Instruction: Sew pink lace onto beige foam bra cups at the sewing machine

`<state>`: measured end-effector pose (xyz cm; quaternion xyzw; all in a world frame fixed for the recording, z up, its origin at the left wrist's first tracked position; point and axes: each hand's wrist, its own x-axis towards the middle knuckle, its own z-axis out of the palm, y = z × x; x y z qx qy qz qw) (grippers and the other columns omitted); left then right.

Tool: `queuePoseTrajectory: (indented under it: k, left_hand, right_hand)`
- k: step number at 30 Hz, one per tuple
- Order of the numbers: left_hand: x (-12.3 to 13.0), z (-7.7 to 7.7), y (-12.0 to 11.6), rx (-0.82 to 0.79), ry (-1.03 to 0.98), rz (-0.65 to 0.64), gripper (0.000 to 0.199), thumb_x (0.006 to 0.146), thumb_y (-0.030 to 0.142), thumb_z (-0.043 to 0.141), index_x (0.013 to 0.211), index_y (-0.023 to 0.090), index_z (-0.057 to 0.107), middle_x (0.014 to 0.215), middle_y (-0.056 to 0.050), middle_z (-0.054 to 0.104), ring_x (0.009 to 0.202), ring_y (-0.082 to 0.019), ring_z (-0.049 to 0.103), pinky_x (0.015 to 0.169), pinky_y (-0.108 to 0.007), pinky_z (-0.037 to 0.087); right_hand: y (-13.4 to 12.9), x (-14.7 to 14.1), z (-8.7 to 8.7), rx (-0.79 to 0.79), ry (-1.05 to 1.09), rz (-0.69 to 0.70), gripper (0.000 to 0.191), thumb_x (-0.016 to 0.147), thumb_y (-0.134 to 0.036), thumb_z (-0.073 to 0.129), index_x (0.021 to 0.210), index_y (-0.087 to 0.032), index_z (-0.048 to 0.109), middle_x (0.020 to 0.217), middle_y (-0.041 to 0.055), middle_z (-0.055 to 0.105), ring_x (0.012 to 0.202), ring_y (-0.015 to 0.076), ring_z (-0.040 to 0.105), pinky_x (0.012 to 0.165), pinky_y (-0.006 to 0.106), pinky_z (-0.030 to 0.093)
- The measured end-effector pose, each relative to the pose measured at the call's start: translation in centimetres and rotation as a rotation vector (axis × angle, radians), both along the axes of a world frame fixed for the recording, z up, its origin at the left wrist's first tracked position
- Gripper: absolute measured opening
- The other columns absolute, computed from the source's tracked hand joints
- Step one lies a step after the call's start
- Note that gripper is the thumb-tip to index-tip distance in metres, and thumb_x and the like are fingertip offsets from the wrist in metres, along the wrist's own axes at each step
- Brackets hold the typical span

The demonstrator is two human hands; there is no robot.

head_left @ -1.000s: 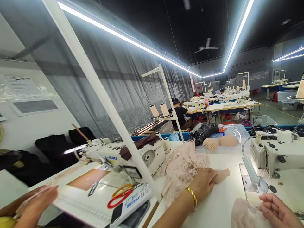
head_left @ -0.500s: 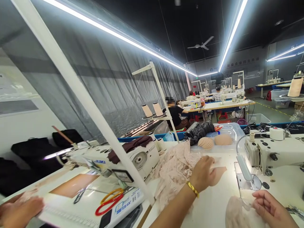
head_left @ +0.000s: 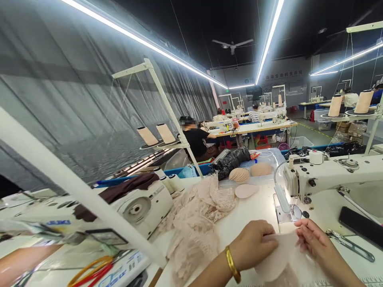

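My left hand (head_left: 254, 244), a gold bracelet at its wrist, pinches a thin beige fabric pad (head_left: 273, 257) by its upper edge, just in front of the sewing machine (head_left: 317, 177). On the pad's other side my right hand (head_left: 315, 245) has its fingers closed, thumb against fingertips, at the edge of thin beige fabric. Where pad and sheer fabric overlap between the hands, I cannot tell them apart. A pile of beige lace fabric (head_left: 200, 211) lies left of my left hand. Behind it rests a loose flat beige pad (head_left: 247, 191).
Thread snips (head_left: 351, 244) and a black phone (head_left: 363, 227) lie at right. Beige cups (head_left: 238, 174) sit on a clear plastic bin (head_left: 277, 153) behind the table. A white post (head_left: 74, 175) and a second sewing machine (head_left: 143, 203) stand left. A person (head_left: 196, 139) sits beyond.
My left hand has come from beside the lace pile toward my right hand, bringing a pad. The view has swung right; another person's hand at far left is out of view.
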<state>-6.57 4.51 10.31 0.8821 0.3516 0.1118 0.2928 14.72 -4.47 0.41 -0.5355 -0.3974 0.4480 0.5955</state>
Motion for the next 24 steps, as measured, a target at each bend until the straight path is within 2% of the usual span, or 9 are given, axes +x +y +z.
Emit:
queuePoseTrajectory:
  k: [3,7,9,11,14,18,20,22,24]
  left_hand:
    - [0.7,-0.8,-0.6,-0.013,0.015,-0.004,0.007,0.079,0.021,0.067,0.081,0.02,0.074,0.085,-0.002,0.071,0.081,-0.021,0.068,0.075,-0.03,0.051]
    - [1.6,-1.0,0.0,-0.097,-0.082,-0.149,0.069,0.069,0.035,0.09,0.133,0.02,0.067,0.135,-0.012,0.068,0.121,-0.031,0.064,0.107,-0.041,0.05]
    - [1.9,-0.6,0.6,-0.227,-0.097,-0.274,0.065,0.07,0.044,0.091,0.126,0.023,0.066,0.125,-0.007,0.072,0.112,-0.027,0.067,0.099,-0.038,0.053]
    - [1.8,0.0,1.0,-0.264,-0.089,-0.301,0.036,0.076,0.042,0.085,0.1,0.023,0.066,0.092,0.002,0.069,0.083,-0.018,0.064,0.075,-0.027,0.052]
    - [0.7,0.8,1.3,-0.031,-0.147,-0.219,0.021,0.079,0.027,0.075,0.081,0.022,0.054,0.073,0.005,0.056,0.068,-0.014,0.052,0.064,-0.024,0.043]
    - [-1.6,1.2,0.7,0.56,-0.106,-0.214,0.012,0.09,0.013,0.055,0.083,0.023,0.053,0.079,-0.001,0.062,0.075,-0.019,0.056,0.078,-0.035,0.044]
    - [-2.5,0.5,0.2,0.783,0.009,-0.259,0.015,0.1,0.016,0.051,0.087,0.023,0.056,0.084,-0.004,0.066,0.078,-0.022,0.059,0.078,-0.038,0.045]
    - [-2.6,-0.8,0.0,0.816,0.095,-0.321,0.017,0.103,0.033,0.061,0.089,0.023,0.058,0.089,-0.004,0.069,0.082,-0.024,0.061,0.078,-0.038,0.047]
    - [-1.8,-2.5,0.3,0.795,0.123,-0.402,0.022,0.1,0.038,0.07,0.09,0.022,0.059,0.091,-0.003,0.07,0.085,-0.023,0.062,0.081,-0.037,0.049]
  right_hand:
    - [-0.5,-0.3,0.0,0.04,-0.027,0.012,0.058,0.084,-0.077,0.074,0.109,-0.026,0.068,0.085,-0.0001,0.07,0.077,0.0199,0.065,0.075,0.033,0.053]
    - [-1.4,-0.4,0.9,0.163,-0.274,0.128,0.04,0.093,-0.061,0.072,0.115,-0.027,0.07,0.087,0.0007,0.071,0.084,0.0214,0.07,0.078,0.032,0.056]
    - [-1.8,-0.2,2.0,0.251,-0.481,0.171,0.03,0.099,-0.052,0.067,0.118,-0.029,0.072,0.093,0.0027,0.077,0.085,0.0217,0.073,0.079,0.032,0.059]
    - [-1.9,0.0,3.4,0.389,-0.662,0.105,0.022,0.102,-0.043,0.065,0.118,-0.031,0.073,0.098,0.0039,0.08,0.083,0.0218,0.075,0.077,0.031,0.061]
    - [-1.6,0.1,4.8,0.639,-0.848,-0.087,0.018,0.103,-0.031,0.064,0.119,-0.033,0.071,0.097,0.0055,0.081,0.079,0.0242,0.076,0.071,0.034,0.062]
    - [0.1,0.1,3.8,0.862,-1.042,-0.112,0.042,0.1,-0.011,0.062,0.134,-0.034,0.064,0.103,0.0065,0.083,0.086,0.0254,0.077,0.078,0.039,0.06]
    - [1.2,0.4,2.7,0.836,-1.091,0.03,0.039,0.103,-0.012,0.056,0.135,-0.032,0.065,0.107,0.0064,0.083,0.088,0.0238,0.077,0.079,0.037,0.059]
    - [2.2,0.8,1.8,0.685,-1.101,0.195,0.028,0.109,-0.021,0.047,0.117,-0.03,0.072,0.101,0.0037,0.082,0.085,0.0216,0.075,0.076,0.034,0.058]
    - [2.9,1.6,1.3,0.518,-1.099,0.311,0.033,0.112,-0.029,0.045,0.091,-0.028,0.072,0.085,-0.0013,0.077,0.076,0.0183,0.071,0.07,0.029,0.055]
